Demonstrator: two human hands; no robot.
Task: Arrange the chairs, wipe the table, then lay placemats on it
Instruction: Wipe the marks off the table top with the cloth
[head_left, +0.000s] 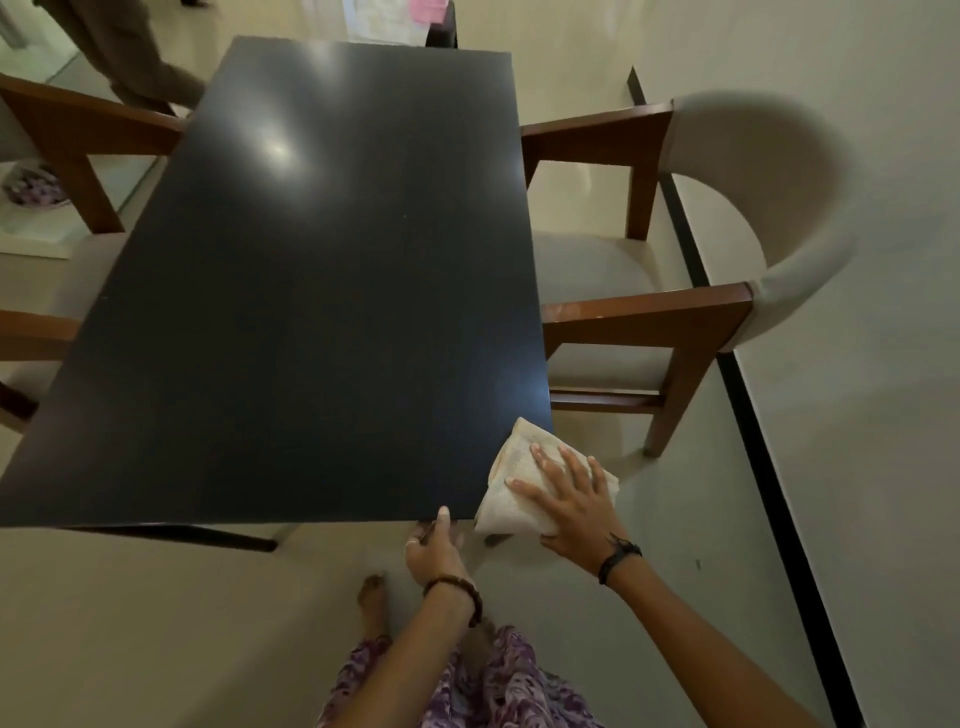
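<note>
Cloth (511, 483) sits folded on the near right corner of the bench (322, 291), partly overhanging both edges. Right hand (571, 506) lies flat on it, fingers (545, 460) straight and spread, pressing rather than gripping. Left hand (434, 551) is at the near edge, thumb on top, other fingers hidden below, probably steadying the bench. Wipe step looks barely begun: dark top shows glare, no placemats on it. To do it well: keep palm flat, run overlapping passes along the bench's length, finish at the edges, hold the cloth fully on the surface. Bench long axis runs away from the person; cloth's long axis runs diagonally, near-left to far-right. Right chair (727, 249) and left chair (62, 156) flank it, seats partly tucked under.
</note>
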